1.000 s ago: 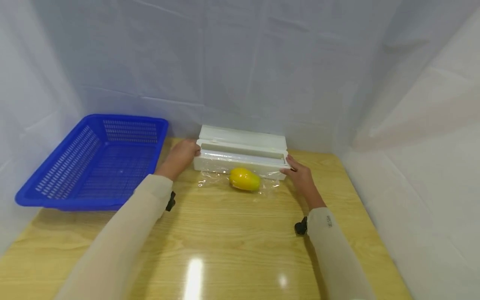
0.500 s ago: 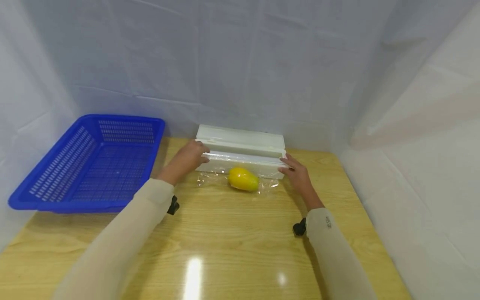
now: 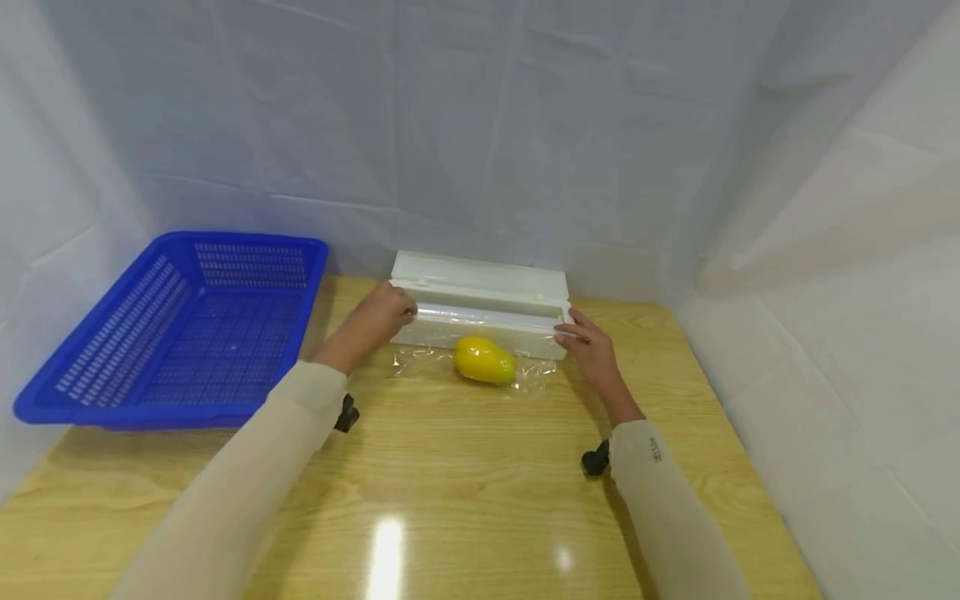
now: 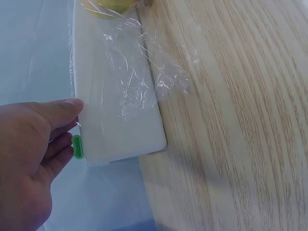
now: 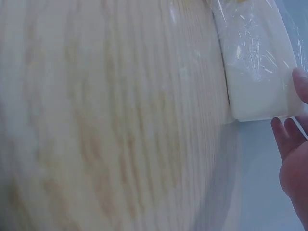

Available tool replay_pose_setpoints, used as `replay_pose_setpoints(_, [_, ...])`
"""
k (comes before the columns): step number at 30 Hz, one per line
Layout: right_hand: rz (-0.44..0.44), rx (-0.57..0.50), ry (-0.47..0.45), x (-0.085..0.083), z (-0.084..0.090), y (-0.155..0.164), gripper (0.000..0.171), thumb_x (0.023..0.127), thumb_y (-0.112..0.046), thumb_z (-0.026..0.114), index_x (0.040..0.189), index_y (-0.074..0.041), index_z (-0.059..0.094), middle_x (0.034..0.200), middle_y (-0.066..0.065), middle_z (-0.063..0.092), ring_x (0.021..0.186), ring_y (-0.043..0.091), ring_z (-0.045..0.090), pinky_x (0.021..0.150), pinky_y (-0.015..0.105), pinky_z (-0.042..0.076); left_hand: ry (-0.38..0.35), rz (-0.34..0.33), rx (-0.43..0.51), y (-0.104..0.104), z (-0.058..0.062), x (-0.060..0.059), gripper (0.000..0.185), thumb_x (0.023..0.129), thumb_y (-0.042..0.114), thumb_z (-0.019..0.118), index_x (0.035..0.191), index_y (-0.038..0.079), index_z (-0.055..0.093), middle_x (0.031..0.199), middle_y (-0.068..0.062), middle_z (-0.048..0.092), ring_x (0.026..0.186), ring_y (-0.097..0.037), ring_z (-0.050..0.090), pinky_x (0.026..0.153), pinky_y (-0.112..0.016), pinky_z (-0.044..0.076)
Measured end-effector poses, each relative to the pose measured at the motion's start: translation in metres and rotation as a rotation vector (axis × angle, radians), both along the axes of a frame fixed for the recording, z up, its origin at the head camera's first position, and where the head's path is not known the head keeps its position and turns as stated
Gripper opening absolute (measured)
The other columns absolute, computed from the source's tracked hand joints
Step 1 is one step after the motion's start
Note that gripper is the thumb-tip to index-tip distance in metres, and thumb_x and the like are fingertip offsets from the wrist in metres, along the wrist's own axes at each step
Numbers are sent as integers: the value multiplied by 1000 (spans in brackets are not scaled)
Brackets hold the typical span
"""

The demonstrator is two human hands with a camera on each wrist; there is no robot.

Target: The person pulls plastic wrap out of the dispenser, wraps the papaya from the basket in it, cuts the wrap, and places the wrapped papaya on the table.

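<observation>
Our left hand (image 3: pixel 377 315) pinches clear film (image 4: pixel 137 91) at one end of a white box (image 4: pixel 115 137); our right hand (image 3: pixel 591 346) touches the other, whether pinching we cannot tell. The box stretches from hand to hand. Between them, just nearer us, lies a yellow fruit (image 3: pixel 484 360), greener tip towards our right hand.

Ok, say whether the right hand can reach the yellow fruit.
Likely yes: the right hand is at the right end of the white box, the yellow fruit just in front; only clear film might hinder.
</observation>
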State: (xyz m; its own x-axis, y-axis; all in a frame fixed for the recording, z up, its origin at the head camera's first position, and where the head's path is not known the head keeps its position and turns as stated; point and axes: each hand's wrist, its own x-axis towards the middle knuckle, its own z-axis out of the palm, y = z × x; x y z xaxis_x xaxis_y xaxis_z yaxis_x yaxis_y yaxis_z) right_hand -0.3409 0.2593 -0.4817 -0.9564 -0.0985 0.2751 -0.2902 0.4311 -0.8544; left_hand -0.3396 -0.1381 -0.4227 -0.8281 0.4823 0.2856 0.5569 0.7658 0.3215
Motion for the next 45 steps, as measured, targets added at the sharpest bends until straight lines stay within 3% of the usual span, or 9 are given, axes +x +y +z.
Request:
replay_pose_setpoints(7, [-42, -10, 46, 2, -1, -6, 22, 92, -11, 74, 107, 6, 73, 148, 17, 53, 142, 36, 42, 112, 52, 41, 12, 1, -6, 0, -1, 3, 9, 94, 1, 66, 97, -4, 73, 93, -16, 72, 95, -34, 60, 93, -47, 51])
replay_pose_setpoints(14, [-53, 32, 173, 1, 0, -7, 13, 88, -4, 76, 96, 6, 74, 138, 21, 58, 138, 38, 39, 117, 53, 28, -4, 55, -25, 3, 4, 5, 15, 95, 2, 63, 86, -2, 74, 82, -12, 68, 82, -28, 57, 82, -43, 51])
replay_pose_setpoints(20, [-50, 68, 199, 9, -6, 0, 9, 86, -2, 77, 90, 5, 72, 131, 22, 60, 134, 39, 40, 115, 53, 28, -25, 96, -19, 10, 4, 15, 19, 94, 2, 62, 77, 3, 69, 73, -8, 64, 74, -24, 55, 73, -40, 51])
replay_pose_setpoints(24, [-41, 79, 211, 16, -10, 2, 8, 84, -2, 77, 88, 3, 72, 127, 22, 61, 133, 39, 39, 114, 53, 28, -26, 142, 38, 14, 3, 22, 12, 93, 4, 65, 85, 0, 72, 83, -13, 69, 82, -28, 60, 80, -43, 54])
replay_pose_setpoints(27, [1, 97, 247, 22, -11, 2, 8, 83, -4, 78, 86, 0, 73, 127, 22, 59, 135, 42, 35, 114, 56, 25, -82, 183, 115, 19, 1, 33, 13, 95, 5, 63, 96, -2, 74, 96, -16, 71, 96, -33, 62, 90, -46, 53])
replay_pose_setpoints(31, [103, 161, 303, 30, -13, 1, 6, 81, -5, 80, 84, -4, 75, 130, 22, 55, 137, 47, 29, 114, 62, 19, -99, 210, 200, 23, -11, 52, 14, 94, 3, 61, 97, -2, 74, 101, -17, 72, 103, -36, 63, 95, -49, 51])
replay_pose_setpoints(36, [192, 235, 335, 34, -16, 3, 9, 77, 0, 80, 81, -6, 76, 133, 24, 54, 136, 50, 28, 112, 66, 18, -47, 212, 215, 18, -28, 67, 10, 92, 1, 65, 90, 0, 74, 97, -16, 73, 96, -34, 63, 89, -48, 51])
replay_pose_setpoints(41, [219, 317, 414, 31, -14, 8, 14, 71, 4, 82, 78, -6, 76, 122, 26, 59, 126, 50, 37, 107, 65, 24, 10, 200, 176, 15, -40, 67, 7, 88, -1, 68, 84, 0, 74, 88, -15, 71, 88, -34, 61, 83, -47, 52])
replay_pose_setpoints(45, [260, 392, 415, 30, -13, 10, 12, 74, 4, 82, 82, -4, 78, 112, 22, 64, 118, 46, 44, 100, 63, 32, 55, 189, 122, 14, -51, 62, 6, 86, -1, 70, 81, 0, 73, 88, -15, 69, 87, -33, 60, 83, -46, 52])
